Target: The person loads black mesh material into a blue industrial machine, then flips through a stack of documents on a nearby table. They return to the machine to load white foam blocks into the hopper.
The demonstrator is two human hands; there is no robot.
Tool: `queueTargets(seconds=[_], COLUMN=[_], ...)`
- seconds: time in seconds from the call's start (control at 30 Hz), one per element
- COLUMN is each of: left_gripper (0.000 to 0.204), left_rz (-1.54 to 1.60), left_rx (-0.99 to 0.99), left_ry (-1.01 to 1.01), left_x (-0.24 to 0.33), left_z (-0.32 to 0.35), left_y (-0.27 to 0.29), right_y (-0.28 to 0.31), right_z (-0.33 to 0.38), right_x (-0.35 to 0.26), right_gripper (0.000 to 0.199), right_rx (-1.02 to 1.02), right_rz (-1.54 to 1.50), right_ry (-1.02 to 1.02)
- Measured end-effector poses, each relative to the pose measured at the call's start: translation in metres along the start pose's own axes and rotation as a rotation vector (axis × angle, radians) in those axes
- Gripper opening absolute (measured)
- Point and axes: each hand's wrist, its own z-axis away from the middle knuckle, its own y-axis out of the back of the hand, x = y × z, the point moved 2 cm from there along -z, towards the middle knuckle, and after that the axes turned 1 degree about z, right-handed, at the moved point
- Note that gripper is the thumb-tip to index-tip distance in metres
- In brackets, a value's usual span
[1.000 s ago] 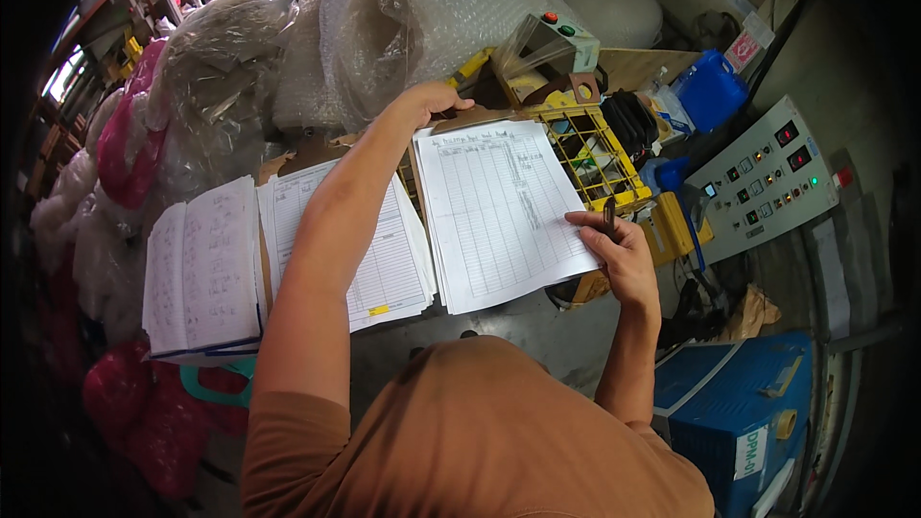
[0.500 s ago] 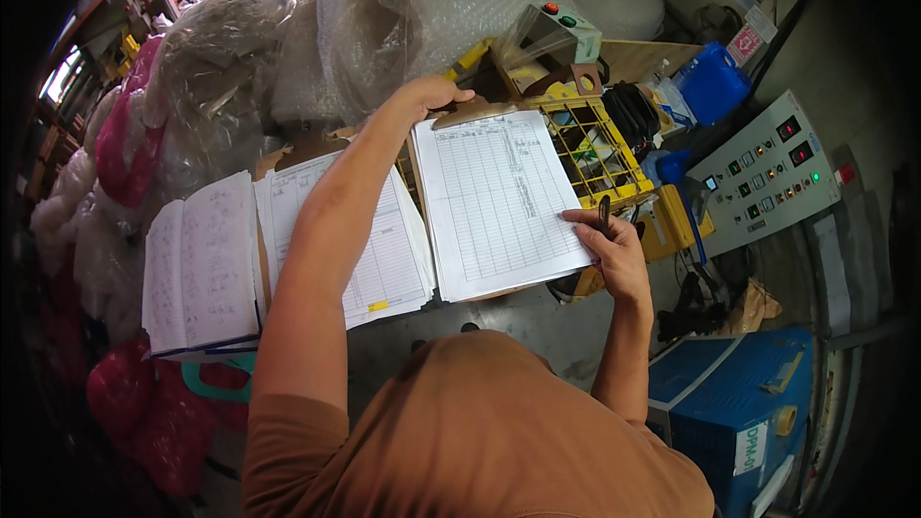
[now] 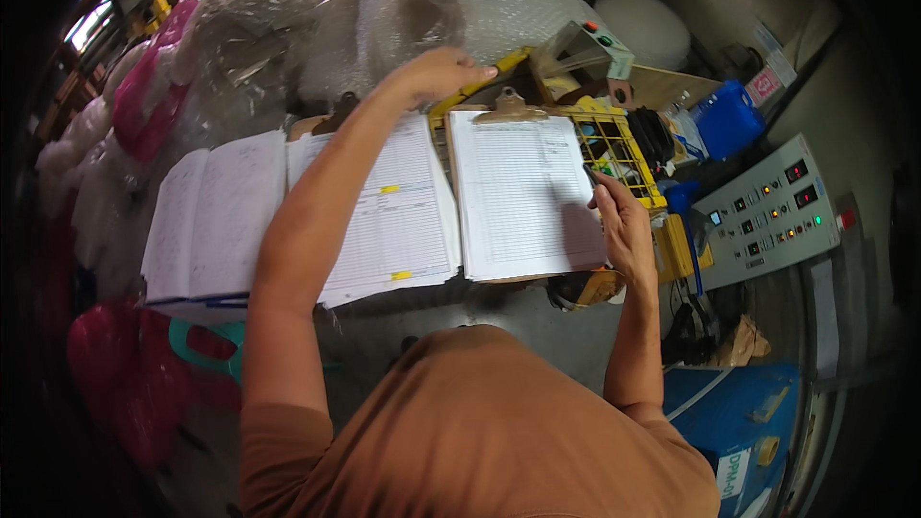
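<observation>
- Head view shows a big heap of bubble wrap (image 3: pixel 518 19) at the back.
- A blue box (image 3: pixel 734 408) sits low on the right.
- A grey panel (image 3: pixel 758 221) with little lights is above it.
- An open book (image 3: pixel 235 206) lies on the left.
- A clipboard (image 3: pixel 507 112) with lined papers (image 3: pixel 523 197) lies near the middle, just right of more sheets (image 3: pixel 408 221).
- The hands are well apart. The left hand (image 3: pixel 436 75) is past the clipboard's top, near a yellow bar (image 3: pixel 510 59); I cannot tell if it grips anything. The right hand (image 3: pixel 625 230) is by the papers' right edge.
- A dark pen (image 3: pixel 589 173) is pinched in the right hand.
</observation>
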Motion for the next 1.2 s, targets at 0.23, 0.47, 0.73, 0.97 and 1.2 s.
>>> queueTargets(seconds=[0.23, 0.47, 0.73, 0.97, 1.2], left_gripper=[0.063, 0.092, 0.075, 0.047, 0.053], left_rz=[0.368, 0.555, 0.978, 0.971, 0.882], left_rx=[0.012, 0.312, 0.876, 1.211, 1.311], left_ry=[-0.351, -0.338, -0.147, 0.271, 0.637], left_x=[0.07, 0.013, -0.072, -0.04, 0.021], left_z=[0.197, 0.402, 0.599, 0.654, 0.664], left_y=[0.138, 0.135, -0.01, -0.142, -0.242], right_y=[-0.086, -0.223, -0.297, -0.298, -0.313], right_z=[-0.045, -0.102, -0.154, -0.186, 0.008], right_x=[-0.09, -0.156, -0.161, -0.228, -0.357], right_gripper=[0.024, 0.027, 0.037, 0.038, 0.043], right_rx=[-0.298, -0.369, -0.469, -0.727, -1.082], right_rz=[0.26, 0.292, 0.504, 0.552, 0.043], right_ry=[0.544, 0.853, 0.959, 1.088, 1.543])
